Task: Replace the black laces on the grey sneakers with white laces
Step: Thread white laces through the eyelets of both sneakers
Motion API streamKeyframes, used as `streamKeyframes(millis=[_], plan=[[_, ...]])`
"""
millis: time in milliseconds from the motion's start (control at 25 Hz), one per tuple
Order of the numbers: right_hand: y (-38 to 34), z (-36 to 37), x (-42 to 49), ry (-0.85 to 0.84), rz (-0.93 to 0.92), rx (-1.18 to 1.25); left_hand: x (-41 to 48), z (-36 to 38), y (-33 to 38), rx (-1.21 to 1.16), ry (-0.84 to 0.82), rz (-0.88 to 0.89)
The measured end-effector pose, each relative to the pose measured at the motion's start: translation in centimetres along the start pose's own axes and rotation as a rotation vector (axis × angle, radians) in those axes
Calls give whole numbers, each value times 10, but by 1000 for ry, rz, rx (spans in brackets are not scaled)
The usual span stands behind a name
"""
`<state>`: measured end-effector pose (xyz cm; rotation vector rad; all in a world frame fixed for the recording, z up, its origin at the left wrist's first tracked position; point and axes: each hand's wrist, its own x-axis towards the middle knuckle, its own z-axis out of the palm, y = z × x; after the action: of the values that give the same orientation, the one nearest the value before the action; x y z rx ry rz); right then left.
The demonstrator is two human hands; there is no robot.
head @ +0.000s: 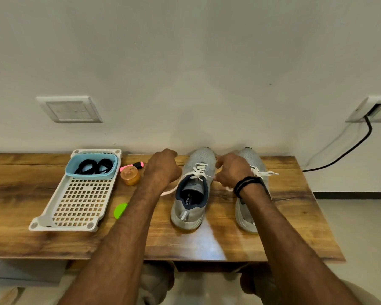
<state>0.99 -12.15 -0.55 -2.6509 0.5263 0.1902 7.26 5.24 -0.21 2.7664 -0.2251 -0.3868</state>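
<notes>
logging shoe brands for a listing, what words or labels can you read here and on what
"UTRI", roughly, last letters unsure: white print on the insole of the grey sneaker nearer the tray.
Smaller print beside it: too small to read.
Orange jar, pink highlighter: nothing legible.

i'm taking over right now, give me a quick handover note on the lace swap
Left hand: curled beside the left sneaker; its fingers are hidden, so I cannot tell whether it grips anything.
Right hand: between the shoes, seems to pinch that sneaker's white lace.
Black laces: in the blue tub on the white tray.
Done: black laces are out, and the right sneaker shows white lacing too.
Left: probably tighten and tie the left sneaker. One loose end trails under the left wrist.
</notes>
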Motion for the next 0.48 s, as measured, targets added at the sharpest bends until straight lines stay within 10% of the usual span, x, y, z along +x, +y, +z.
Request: streamKeyframes(millis=[160, 480], plan=[[-10, 15, 3, -140, -60, 120, 0, 9, 8, -73, -203, 175], [-10, 8, -7, 106, 15, -7, -1, 5, 4, -99, 5, -13]])
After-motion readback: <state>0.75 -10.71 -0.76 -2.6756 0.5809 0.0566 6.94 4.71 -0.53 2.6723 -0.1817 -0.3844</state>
